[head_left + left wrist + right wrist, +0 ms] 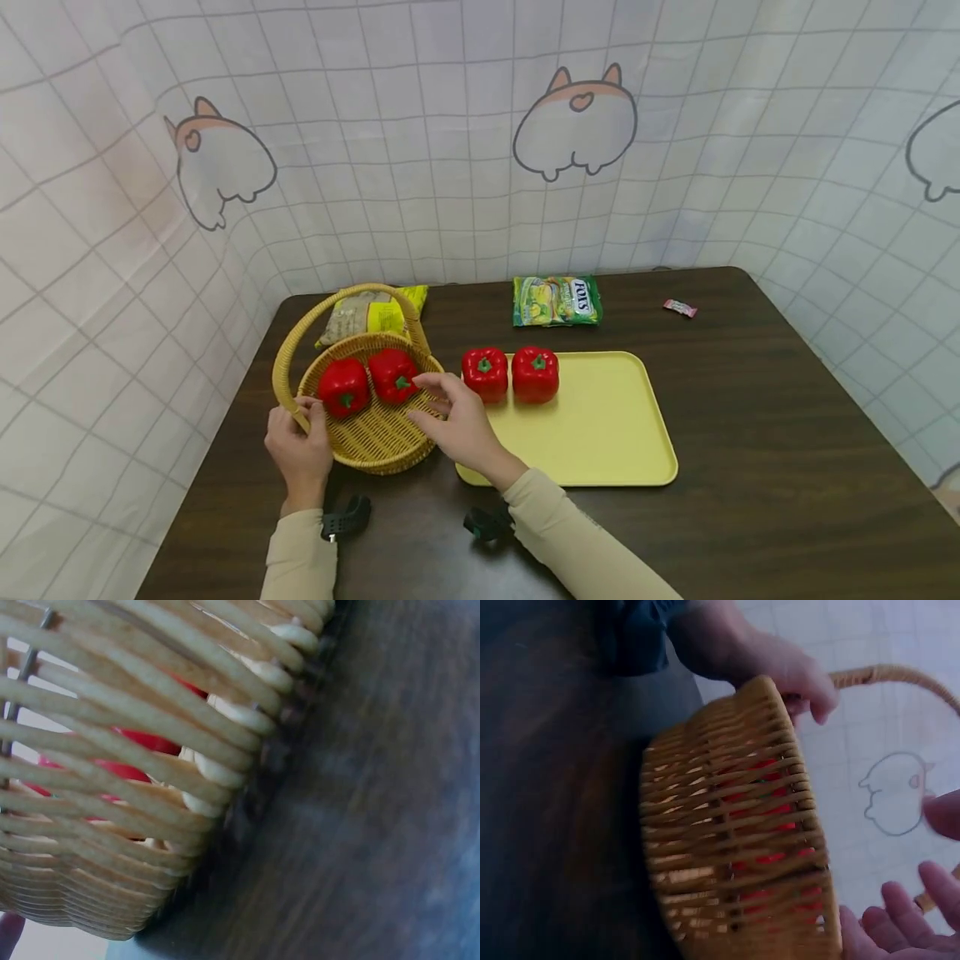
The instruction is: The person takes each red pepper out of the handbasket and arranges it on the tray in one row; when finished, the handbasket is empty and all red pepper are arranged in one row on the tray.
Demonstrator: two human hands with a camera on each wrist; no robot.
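Dark tabletop (765, 450): basket (375, 446) gripped by left hand (302, 442); its right pepper (392, 371) flanked, just rightward, by spread right hand (467, 427).

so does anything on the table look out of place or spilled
Nothing looks spilled or damaged. At most, the small pink wrapped candy looks slightly stray: it lies alone on the dark brown table, right of the green plastic FOX'S bag.

Basket (382, 437): yellow wicker, arched handle (282, 375), upright, left hand (298, 442) gripping it near the handle's base
Basket peppers (344, 385): two red ones, kinda tipped, green stems toward the near side; right hand (459, 421) just beside one, fingers loose
Other peppers (536, 379): two more on the yellow tray (592, 425), stems up
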